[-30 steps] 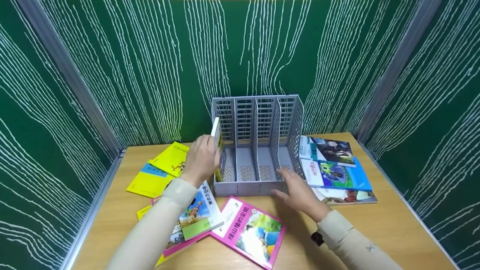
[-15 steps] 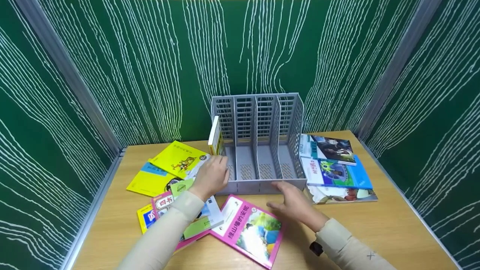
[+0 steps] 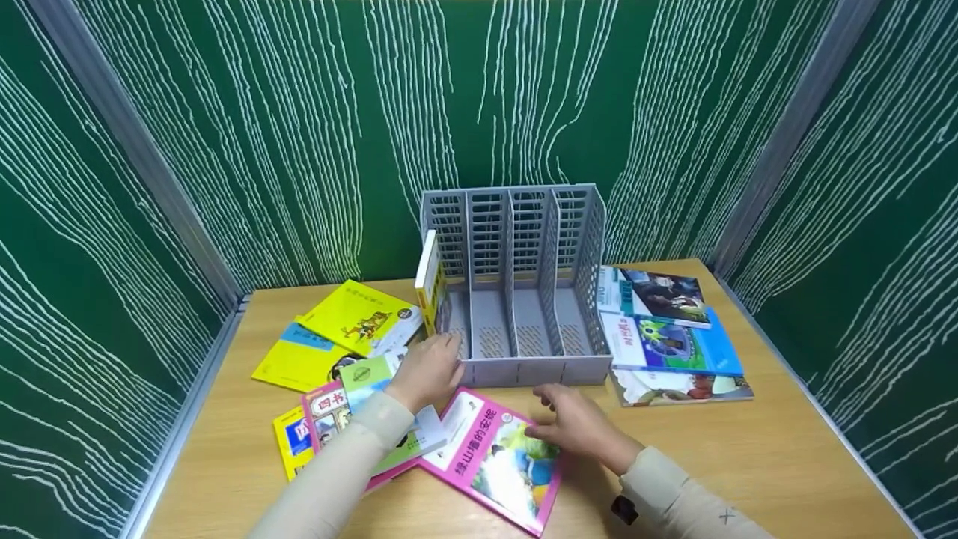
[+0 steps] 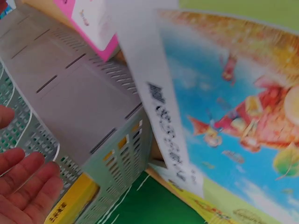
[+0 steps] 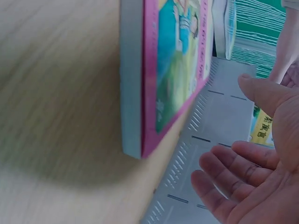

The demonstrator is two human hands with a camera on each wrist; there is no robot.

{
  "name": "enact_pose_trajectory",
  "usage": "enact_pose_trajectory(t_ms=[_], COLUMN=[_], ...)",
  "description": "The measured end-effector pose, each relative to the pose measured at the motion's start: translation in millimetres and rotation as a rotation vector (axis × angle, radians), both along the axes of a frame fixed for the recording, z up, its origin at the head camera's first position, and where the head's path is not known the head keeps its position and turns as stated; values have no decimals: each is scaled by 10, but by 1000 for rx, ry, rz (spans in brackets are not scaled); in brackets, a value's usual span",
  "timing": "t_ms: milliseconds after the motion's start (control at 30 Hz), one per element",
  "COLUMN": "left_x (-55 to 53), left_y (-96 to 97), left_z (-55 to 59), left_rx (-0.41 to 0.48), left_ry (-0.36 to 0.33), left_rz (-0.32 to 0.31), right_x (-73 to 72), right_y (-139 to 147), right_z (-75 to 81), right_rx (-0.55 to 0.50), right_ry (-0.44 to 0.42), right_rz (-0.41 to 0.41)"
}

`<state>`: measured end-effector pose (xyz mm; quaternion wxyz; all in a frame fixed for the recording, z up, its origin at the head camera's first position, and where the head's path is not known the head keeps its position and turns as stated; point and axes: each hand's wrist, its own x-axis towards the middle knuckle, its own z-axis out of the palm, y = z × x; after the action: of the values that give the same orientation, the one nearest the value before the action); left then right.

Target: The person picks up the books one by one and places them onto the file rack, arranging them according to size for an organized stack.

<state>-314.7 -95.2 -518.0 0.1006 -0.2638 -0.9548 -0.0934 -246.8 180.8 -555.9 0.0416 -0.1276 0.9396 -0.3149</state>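
A yellow book point(image 3: 430, 288) stands upright in the leftmost compartment of the grey file rack point(image 3: 542, 372). My left hand point(image 3: 428, 370) hovers by the rack's front left corner, above a green-and-blue picture book point(image 3: 370, 373); its fingers point(image 4: 39, 179) look loosely extended and hold nothing. Close to the upper right edge of a pink-bordered book point(image 3: 468, 490) is my right hand point(image 3: 587, 427). Its fingers point(image 5: 222, 172) are relaxed, the thumb is apart from them, and nothing lies between; whether it touches the book I cannot tell.
Yellow books point(image 3: 359, 318) overlap left of the rack. A pink book point(image 3: 327, 400) and another yellow book point(image 3: 290, 442) lie partly under the green-and-blue one. On the right, a dark-covered book point(image 3: 666, 296), a blue book point(image 3: 673, 344) and a food-picture book point(image 3: 685, 387) overlap.
My left hand has let go of the yellow book in the rack and come down toward the front. My right hand has left the rack's front edge and moved nearer the pink-bordered book.
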Motion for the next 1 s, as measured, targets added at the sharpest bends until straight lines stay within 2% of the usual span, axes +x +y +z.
enact_pose_trajectory(t_ms=[133, 433, 667, 800, 1000], left_x=[2, -30, -44, -34, -38], left_y=[3, 19, 53, 60, 55], left_z=[-53, -172, -237, -242, -240], left_rx=[-22, -29, -31, -41, -52], left_ry=[-49, -59, -33, -19, -16], left_rz=[2, -13, -20, -14, -13], right_x=[1, 0, -11, -9, -22], right_y=[-18, -96, -142, -161, -195], right_z=[-56, -102, -152, -148, -122], right_rx=[21, 68, 109, 115, 129], right_ry=[-51, -103, -135, -179, -198], right_rz=[21, 66, 65, 49, 56])
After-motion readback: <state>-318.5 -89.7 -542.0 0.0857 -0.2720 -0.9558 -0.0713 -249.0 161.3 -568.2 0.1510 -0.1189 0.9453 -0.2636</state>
